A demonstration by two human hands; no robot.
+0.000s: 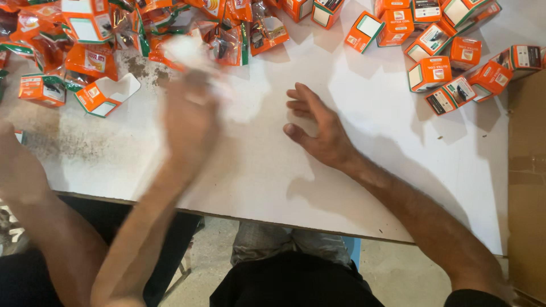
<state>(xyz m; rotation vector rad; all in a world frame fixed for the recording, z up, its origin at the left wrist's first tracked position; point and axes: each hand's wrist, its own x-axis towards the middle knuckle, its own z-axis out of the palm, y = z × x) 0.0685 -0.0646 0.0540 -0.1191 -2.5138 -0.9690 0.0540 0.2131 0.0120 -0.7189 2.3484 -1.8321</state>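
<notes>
My right hand (315, 128) lies flat on the white table (387, 153), palm down, fingers slightly apart and holding nothing. My left hand (190, 116) is blurred by motion at the edge of a heap of orange packets (85, 40). Its fingers are closed on a pale, blurred packet (185, 51). An open, empty orange-and-white box (107, 95) lies just left of that hand.
Several small orange-and-white boxes (449, 62) are scattered at the table's far right. A brown cardboard carton (526, 170) stands against the right edge. Another person's forearm (25, 182) reaches in at the far left. The table's left part is stained dark.
</notes>
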